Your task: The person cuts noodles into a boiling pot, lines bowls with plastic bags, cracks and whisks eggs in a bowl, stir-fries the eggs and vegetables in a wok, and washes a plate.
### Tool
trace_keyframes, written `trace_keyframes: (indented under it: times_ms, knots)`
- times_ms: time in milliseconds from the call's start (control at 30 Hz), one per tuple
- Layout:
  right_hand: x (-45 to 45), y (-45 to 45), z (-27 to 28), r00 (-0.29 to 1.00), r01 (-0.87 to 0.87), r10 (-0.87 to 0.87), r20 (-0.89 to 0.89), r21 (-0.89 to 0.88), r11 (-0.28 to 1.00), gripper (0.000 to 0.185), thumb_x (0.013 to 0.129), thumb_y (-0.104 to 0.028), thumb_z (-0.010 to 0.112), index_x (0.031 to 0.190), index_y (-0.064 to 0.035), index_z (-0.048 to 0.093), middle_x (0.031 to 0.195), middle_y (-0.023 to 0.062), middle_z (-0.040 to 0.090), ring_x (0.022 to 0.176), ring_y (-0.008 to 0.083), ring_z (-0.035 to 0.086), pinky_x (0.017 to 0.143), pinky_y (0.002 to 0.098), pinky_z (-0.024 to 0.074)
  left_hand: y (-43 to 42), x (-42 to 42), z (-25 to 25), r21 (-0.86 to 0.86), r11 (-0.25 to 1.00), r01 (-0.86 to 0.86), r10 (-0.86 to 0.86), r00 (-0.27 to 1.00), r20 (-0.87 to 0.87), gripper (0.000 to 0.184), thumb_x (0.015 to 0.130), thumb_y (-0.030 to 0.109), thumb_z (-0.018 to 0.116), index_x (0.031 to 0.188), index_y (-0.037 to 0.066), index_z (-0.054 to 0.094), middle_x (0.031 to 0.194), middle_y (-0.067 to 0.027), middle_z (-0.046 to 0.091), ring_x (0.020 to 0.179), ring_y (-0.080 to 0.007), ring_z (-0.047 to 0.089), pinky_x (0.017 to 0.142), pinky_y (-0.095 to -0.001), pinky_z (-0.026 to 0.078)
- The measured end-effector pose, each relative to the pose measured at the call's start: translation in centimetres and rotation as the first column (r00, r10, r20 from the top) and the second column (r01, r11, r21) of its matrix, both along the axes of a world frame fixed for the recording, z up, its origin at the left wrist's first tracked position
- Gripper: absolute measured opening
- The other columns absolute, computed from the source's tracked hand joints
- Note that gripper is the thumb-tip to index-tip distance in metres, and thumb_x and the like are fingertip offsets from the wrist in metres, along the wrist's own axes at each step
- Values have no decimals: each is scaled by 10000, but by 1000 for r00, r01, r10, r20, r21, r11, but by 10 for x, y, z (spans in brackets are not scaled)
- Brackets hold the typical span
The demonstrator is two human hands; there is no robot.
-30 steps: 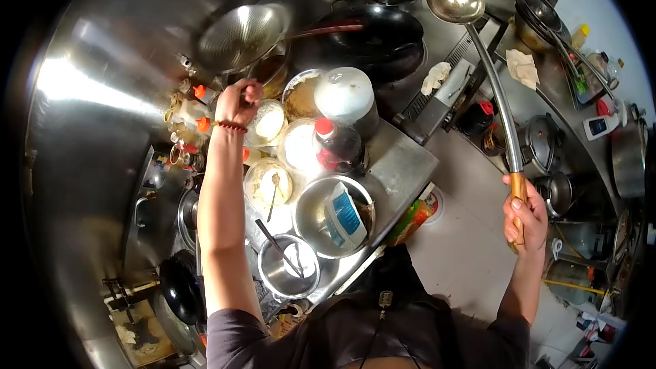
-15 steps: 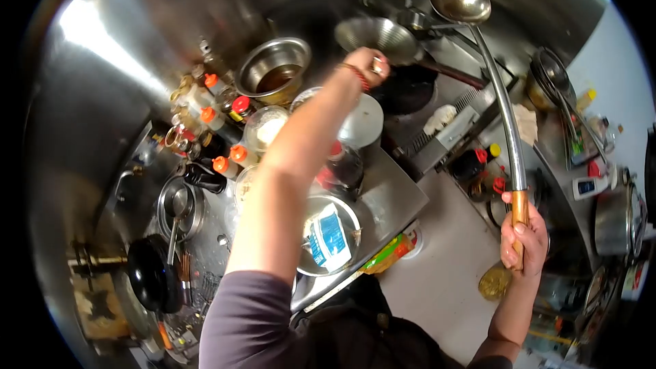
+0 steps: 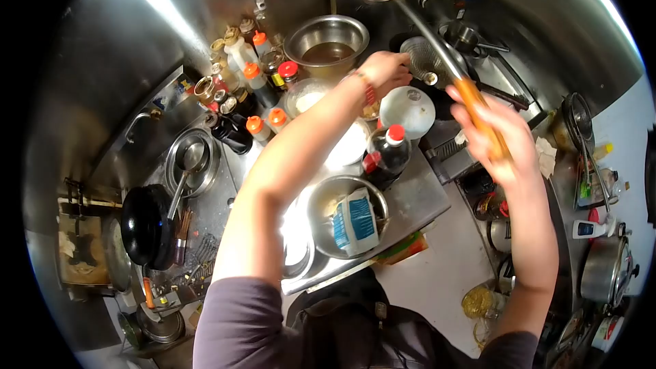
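Observation:
My left hand (image 3: 386,73) is closed at the near-left rim of a perforated metal strainer (image 3: 422,55), beside the dark wok; its fingertips are partly hidden. In my right hand (image 3: 502,133) is the wooden handle of a long metal ladle (image 3: 437,46), whose bowl is raised toward the upper middle of the view. Left of the strainer stands a metal bowl (image 3: 328,44) with brown liquid. Just below my left hand are a white-topped container (image 3: 407,113) and a dark bottle with a red cap (image 3: 388,157).
Orange-capped squeeze bottles (image 3: 258,85) and jars stand along the left. Nearer me, a metal bowl (image 3: 320,232) holds a blue-and-white packet (image 3: 355,222). A black wok (image 3: 140,225) is at far left. Lidded pots (image 3: 605,266) are at far right.
The strainer and my left hand have moved right, from above the liquid bowl to the wok side. My right hand has shifted up and left with the ladle. The view has turned.

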State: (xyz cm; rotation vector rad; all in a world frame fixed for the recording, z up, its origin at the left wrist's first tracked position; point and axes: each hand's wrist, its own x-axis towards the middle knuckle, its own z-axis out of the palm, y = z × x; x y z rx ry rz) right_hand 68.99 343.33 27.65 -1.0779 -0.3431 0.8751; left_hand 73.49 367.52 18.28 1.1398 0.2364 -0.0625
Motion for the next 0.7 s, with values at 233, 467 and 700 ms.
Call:
trace_keyframes:
  times_ms: [233, 467, 700]
  knots:
    - [66, 207, -64, 986, -72, 30, -163, -260, 963, 108, 806, -21, 544, 777, 37, 457, 701, 111, 506, 484, 105, 444, 413, 199, 375, 83, -283, -11, -80, 986, -145, 152, 983, 104, 399, 937, 218, 414, 1213, -68, 447, 1178, -228, 522, 1094, -337, 519, 962, -401, 404]
    - [58, 281, -116, 996, 10, 38, 85, -509, 861, 49, 772, 15, 506, 726, 27, 494, 565, 112, 505, 439, 175, 496, 404, 252, 414, 117, -567, -60, 15, 526, -850, 850, 525, -34, 444, 940, 253, 431, 1251, -63, 410, 1183, -225, 513, 1050, -274, 544, 941, -351, 431]
    - [34, 285, -121, 916, -44, 7, -401, -83, 996, 105, 817, -28, 490, 778, -22, 392, 621, 55, 427, 479, 91, 418, 387, 185, 336, 102, -706, -111, -63, 264, -963, 945, 271, -182, 424, 936, 250, 435, 1247, -38, 426, 1178, -194, 522, 1058, -266, 531, 910, -341, 444]
